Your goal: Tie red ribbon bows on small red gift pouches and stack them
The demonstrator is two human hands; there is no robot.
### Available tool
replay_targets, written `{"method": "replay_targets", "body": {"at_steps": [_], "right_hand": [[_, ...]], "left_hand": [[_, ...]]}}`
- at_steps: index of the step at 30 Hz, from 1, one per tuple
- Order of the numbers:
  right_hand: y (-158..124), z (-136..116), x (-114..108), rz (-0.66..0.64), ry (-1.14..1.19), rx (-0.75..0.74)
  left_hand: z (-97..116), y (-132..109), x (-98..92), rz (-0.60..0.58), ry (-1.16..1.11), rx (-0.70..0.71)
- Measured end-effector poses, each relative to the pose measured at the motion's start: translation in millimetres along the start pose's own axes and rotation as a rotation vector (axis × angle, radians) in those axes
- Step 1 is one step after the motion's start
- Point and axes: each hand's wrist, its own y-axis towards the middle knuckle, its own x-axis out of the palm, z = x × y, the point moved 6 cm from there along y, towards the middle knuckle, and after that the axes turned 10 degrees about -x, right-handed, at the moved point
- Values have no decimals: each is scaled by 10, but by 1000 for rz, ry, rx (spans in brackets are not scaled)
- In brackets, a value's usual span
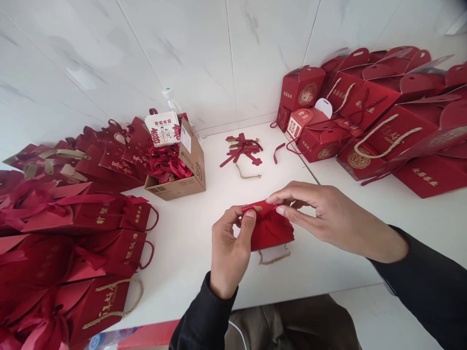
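Note:
A small red gift box (272, 236) stands on the white table before me, with red ribbon (268, 216) across its top and a twisted gold cord handle (274, 256) hanging at its near side. My left hand (235, 243) pinches the ribbon at the box's left edge between thumb and fingers. From the right, my right hand (317, 211) reaches over the box, thumb and fingertips closed on the ribbon near the top corner. The fingers partly cover the ribbon, so its exact folds are hidden.
Beyond the box lies a loose pile of red straps (242, 148). A cardboard carton (182, 187) holds red ribbons and a stack of printed cards (163, 127). Red gift boxes crowd the left (91, 209) and the right (383, 121). A tiled wall (200, 58) closes the back.

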Motion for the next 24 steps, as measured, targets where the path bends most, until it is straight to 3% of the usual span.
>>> {"method": "replay_targets", "body": {"at_steps": [3, 8, 18, 24], "right_hand": [[7, -61, -9, -15, -2, -44], [59, -147, 51, -13, 63, -102], [49, -153, 100, 54, 161, -94], [22, -168, 96, 64, 75, -156]], "left_hand": [[7, 3, 47, -21, -29, -19], [55, -2, 100, 54, 164, 7], [205, -95, 224, -109, 403, 140], [169, -51, 179, -48, 385, 126]]}}
